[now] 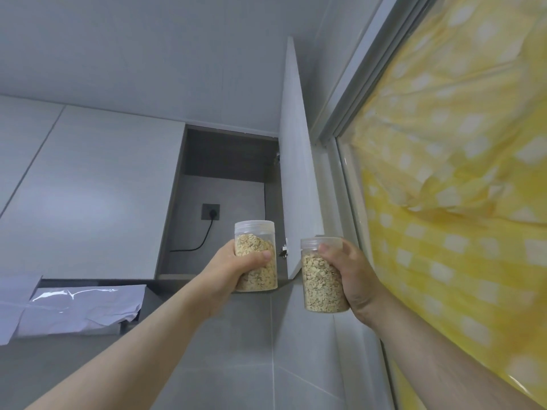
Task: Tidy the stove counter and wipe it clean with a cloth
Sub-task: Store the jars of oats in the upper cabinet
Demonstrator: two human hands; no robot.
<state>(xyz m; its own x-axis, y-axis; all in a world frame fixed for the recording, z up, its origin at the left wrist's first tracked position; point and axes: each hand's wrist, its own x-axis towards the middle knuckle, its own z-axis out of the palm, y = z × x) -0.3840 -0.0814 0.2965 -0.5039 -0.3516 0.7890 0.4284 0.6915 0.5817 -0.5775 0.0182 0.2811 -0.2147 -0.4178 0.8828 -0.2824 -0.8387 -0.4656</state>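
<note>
Left hand [228, 269]: fingers wrapped round left jar [256, 255] of oats.
Right hand [352, 276]: fingers gripping right jar [321, 279].
Cupboard [225, 184]: door [299, 161] open.

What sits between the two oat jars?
Head view: the lower corner of the open cabinet door, with its metal hinge, lies between the left-hand jar and the right-hand jar.

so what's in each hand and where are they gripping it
The left hand grips the left oat jar round its middle; the right hand grips the right oat jar round its upper half.
</note>
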